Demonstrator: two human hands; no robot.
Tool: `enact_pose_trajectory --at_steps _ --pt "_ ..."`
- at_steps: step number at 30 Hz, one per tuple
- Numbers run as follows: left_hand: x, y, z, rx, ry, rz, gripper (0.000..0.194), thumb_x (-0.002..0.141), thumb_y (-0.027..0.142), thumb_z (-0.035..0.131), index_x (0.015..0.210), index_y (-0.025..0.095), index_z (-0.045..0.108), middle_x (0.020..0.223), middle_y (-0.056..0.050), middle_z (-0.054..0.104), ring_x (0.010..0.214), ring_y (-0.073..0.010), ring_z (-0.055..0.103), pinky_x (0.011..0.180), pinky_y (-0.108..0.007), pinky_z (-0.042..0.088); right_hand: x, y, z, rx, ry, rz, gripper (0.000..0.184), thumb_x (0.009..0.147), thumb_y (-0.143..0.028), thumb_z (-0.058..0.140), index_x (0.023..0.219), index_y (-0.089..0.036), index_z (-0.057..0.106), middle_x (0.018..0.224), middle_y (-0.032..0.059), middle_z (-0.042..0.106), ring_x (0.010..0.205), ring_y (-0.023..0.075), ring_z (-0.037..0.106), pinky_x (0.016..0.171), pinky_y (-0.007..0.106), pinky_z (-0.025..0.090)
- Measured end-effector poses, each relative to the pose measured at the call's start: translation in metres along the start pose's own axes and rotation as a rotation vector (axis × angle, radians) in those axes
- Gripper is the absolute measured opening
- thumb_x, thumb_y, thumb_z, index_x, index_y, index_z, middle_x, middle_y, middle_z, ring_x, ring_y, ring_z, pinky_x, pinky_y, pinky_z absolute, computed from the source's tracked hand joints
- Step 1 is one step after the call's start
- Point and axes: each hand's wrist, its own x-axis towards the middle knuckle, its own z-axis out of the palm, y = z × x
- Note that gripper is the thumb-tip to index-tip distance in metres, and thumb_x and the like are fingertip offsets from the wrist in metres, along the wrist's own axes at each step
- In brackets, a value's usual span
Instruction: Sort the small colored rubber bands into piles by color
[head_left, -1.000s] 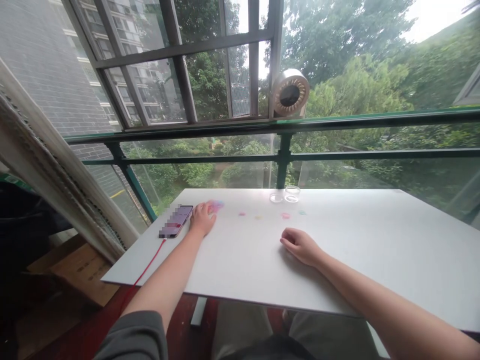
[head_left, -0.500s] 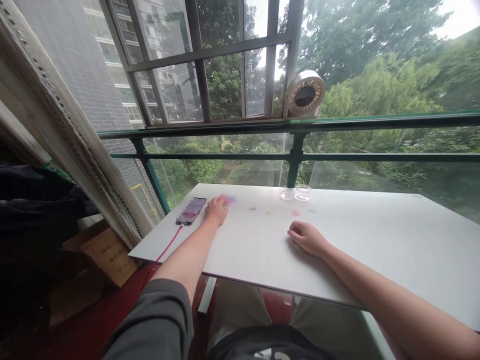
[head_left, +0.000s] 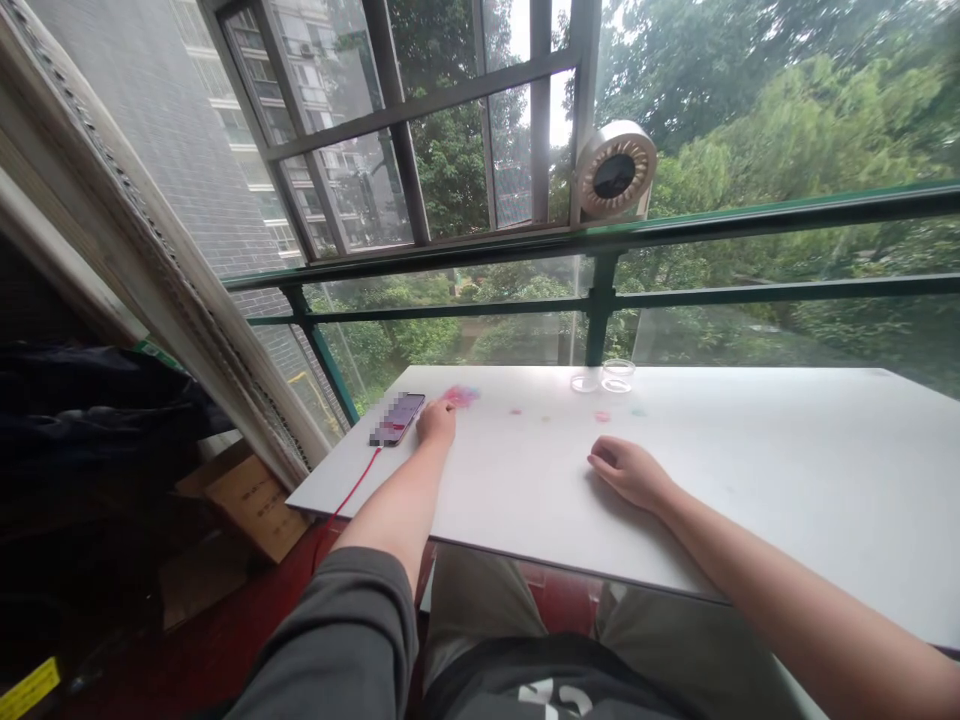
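Observation:
My left hand [head_left: 436, 424] is at the near-left edge of a loose pile of tiny pink, red and blue pieces [head_left: 463, 396]. Its fingers are drawn together in a pinch; whatever is between them is too small to make out. On the right, my right hand [head_left: 628, 472] rests on the white table [head_left: 517, 490] with its fingers curled in, and nothing shows in it. Between and beyond the hands lie little groups of pieces: dark pink [head_left: 516, 411], pale yellow-green [head_left: 546, 418], light red [head_left: 602, 416] and teal [head_left: 638, 411].
Clear round dishes [head_left: 584, 384] stand at the table's far edge. A phone [head_left: 397, 419] on a red cable [head_left: 357, 482] lies left of my left hand. Behind the table runs a green railing [head_left: 450, 313], with a round fan [head_left: 616, 172] above it. Cardboard boxes [head_left: 255, 500] sit on the floor.
My left hand has drawn back slightly from the coloured pile, uncovering more of it, and its fingers have closed together. My right hand stays in place. The view has tilted and shifted a little.

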Motion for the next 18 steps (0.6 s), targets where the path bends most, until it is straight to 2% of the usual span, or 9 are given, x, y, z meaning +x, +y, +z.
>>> enact_pose_trajectory --at_steps 9,18 --pt "-0.008 -0.010 -0.009 -0.155 0.106 -0.079 0.020 0.079 0.025 0.052 0.092 0.024 0.066 0.092 -0.003 0.070 0.084 -0.0179 0.062 0.068 -0.025 0.044 0.000 0.004 0.001 0.016 0.017 -0.006 0.017 0.077 -0.032 0.046 0.071 -0.020 0.056 0.067 0.0020 0.062 0.062 0.0162 0.054 0.059 0.026 0.039" --pt "-0.012 -0.013 -0.010 -0.278 0.127 -0.150 0.015 0.072 0.022 0.059 0.085 0.020 0.065 0.087 -0.003 0.071 0.080 -0.0159 0.064 0.068 -0.022 0.045 -0.001 0.005 0.001 0.028 0.054 -0.014 0.017 0.075 -0.032 0.047 0.068 -0.020 0.057 0.066 0.0022 0.063 0.061 0.0162 0.054 0.058 0.026 0.038"
